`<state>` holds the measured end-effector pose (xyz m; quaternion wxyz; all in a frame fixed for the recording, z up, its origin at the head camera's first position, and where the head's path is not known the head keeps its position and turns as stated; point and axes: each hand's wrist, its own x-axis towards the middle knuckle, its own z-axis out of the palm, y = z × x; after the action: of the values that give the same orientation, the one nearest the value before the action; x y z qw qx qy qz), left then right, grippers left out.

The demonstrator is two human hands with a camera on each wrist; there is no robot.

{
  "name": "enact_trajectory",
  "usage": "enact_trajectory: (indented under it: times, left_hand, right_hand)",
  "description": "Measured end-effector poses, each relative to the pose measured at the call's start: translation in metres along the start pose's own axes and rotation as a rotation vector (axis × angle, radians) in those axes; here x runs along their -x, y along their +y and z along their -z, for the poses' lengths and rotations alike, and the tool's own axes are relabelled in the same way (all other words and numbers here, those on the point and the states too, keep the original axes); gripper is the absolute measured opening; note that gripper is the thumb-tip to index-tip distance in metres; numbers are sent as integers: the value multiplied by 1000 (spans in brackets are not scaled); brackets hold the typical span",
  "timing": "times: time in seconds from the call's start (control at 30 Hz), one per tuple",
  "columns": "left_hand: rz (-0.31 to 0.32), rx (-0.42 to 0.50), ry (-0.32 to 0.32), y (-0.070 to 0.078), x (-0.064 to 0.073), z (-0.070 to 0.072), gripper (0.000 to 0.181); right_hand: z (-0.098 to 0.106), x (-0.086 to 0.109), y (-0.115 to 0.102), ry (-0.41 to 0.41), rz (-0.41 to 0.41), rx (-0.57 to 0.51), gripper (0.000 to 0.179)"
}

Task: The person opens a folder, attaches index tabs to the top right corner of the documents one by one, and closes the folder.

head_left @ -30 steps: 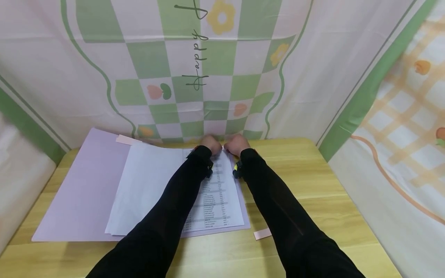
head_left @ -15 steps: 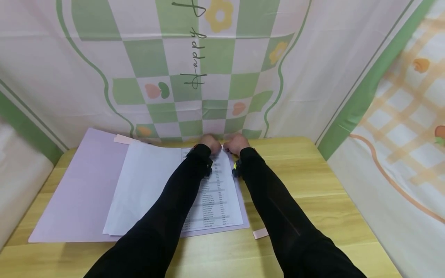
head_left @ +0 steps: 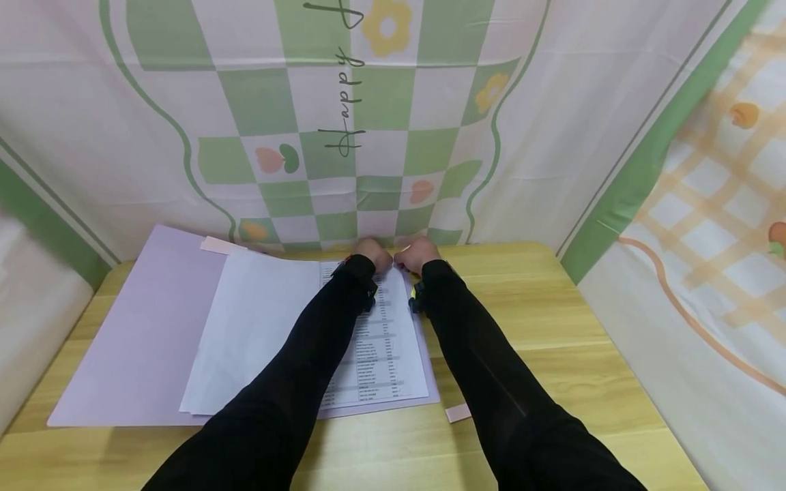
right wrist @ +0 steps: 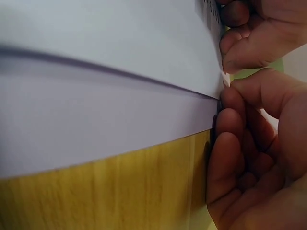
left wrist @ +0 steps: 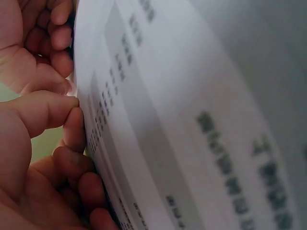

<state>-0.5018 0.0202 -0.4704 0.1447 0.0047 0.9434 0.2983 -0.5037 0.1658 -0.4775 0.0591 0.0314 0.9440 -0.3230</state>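
Observation:
A lavender folder [head_left: 135, 341] lies spread on the table with a stack of paper sheets [head_left: 374, 372] on its right part. The top right sheet is printed with a table of text. At the far edge of the sheets, my left hand [head_left: 376, 256] pinches the paper between thumb and forefinger, as the left wrist view shows. Close beside it, my right hand [head_left: 417, 254] pinches at the paper's corner, its other fingers [right wrist: 225, 148] curled at the folder's edge. A tiny pale pink bit shows between the two thumbs in the right wrist view; most of it is hidden.
A pale pink strip [head_left: 223, 246] sticks out at the top of the turned white page [head_left: 252, 327]. Another pink strip [head_left: 457, 413] lies on the wooden table [head_left: 522, 293] by the right sleeve. A patterned curtain [head_left: 381, 102] hangs right behind the table's far edge.
Both hands stay at the top edge of the sheets with hardly any movement. The head view has shifted slightly, so folder and table appear a little further left.

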Motion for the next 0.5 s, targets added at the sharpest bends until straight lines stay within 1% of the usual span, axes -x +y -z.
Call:
enact_trajectory:
  times: [0.1, 0.13, 0.27, 0.33, 0.43, 0.5]
  left_hand:
    - [0, -16, -5, -1, 0, -3, 23]
    - [-1, -23, -4, -2, 0, -4, 24]
    - [-5, -29, 7, -3, 1, -3, 30]
    - [-16, -37, 24, -2, 4, -1, 33]
    - [-24, -53, 45, 1, 9, 2, 36]
    - [-19, -67, 47, 2, 9, 1, 38]
  right_hand:
    - [-2, 2, 1, -8, 2, 25, 14]
    - [-2, 3, 1, -7, 9, 39, 16]
    - [-2, 2, 0, 3, 46, 88, 43]
    - [-2, 0, 0, 14, 66, 101, 51]
    - [-1, -3, 2, 27, 80, 120, 53]
    - [0, -2, 3, 38, 80, 128, 51]
